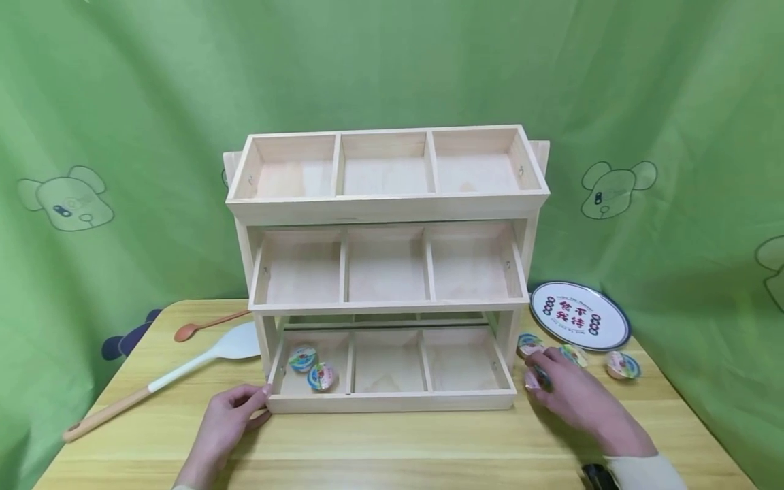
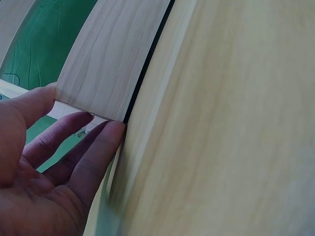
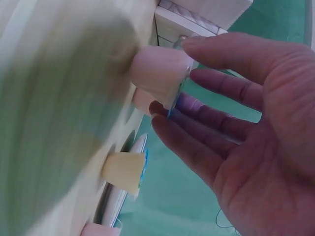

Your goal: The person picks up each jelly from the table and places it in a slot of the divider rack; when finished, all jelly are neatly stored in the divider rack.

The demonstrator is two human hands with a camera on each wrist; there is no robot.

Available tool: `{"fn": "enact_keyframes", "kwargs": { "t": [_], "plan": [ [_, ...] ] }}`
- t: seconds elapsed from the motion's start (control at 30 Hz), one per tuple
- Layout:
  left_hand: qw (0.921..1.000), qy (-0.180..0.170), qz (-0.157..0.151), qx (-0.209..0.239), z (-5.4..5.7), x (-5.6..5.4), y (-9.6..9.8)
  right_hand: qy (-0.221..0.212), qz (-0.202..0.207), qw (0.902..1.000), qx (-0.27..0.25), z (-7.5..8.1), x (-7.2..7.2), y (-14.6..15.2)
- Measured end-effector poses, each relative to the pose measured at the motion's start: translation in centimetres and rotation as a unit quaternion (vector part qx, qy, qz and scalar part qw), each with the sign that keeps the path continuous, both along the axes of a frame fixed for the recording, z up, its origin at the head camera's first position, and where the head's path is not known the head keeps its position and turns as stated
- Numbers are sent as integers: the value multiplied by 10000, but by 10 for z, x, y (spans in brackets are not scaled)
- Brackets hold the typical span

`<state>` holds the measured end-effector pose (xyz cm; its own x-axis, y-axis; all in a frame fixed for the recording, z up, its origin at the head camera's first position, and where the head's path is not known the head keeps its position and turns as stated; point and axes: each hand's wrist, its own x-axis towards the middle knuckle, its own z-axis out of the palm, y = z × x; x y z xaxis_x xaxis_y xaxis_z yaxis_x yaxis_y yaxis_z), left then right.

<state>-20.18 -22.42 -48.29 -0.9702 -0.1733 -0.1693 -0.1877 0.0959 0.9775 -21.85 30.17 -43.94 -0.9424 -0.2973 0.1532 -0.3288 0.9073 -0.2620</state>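
A pale wooden three-tier rack (image 1: 387, 212) stands in the middle, each tray split into three compartments. My left hand (image 1: 229, 416) holds the front left corner of its bottom tray (image 1: 392, 403); in the left wrist view the thumb is at the top edge of the front board (image 2: 113, 59) and the fingertips lie at its lower edge. Two jelly cups (image 1: 303, 358) with printed lids sit in the bottom left compartment. To the rack's right, my right hand (image 1: 572, 395) pinches a pink jelly cup (image 3: 160, 71) by its rim, thumb on one side and fingers on the other.
Several more jelly cups, one yellow (image 3: 123, 169) and one at the far right (image 1: 622, 365), lie near the right hand. An oval plate with red lettering (image 1: 578, 316) leans behind them. Left of the rack are a white spatula (image 1: 235, 342) and a small orange spoon (image 1: 186, 332). Green curtain (image 1: 392, 61) surrounds the table.
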Motion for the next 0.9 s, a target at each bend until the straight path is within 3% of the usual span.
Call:
{"fn": "enact_keyframes", "kwargs": {
  "t": [0.53,0.9],
  "plan": [
    [10000,-57,45,-22,-3,-1,-2,-247,66,9997,45,20,14,-2],
    [10000,-8,22,-18,-5,0,-2,448,527,9976,-39,39,24,-21]
  ]
}}
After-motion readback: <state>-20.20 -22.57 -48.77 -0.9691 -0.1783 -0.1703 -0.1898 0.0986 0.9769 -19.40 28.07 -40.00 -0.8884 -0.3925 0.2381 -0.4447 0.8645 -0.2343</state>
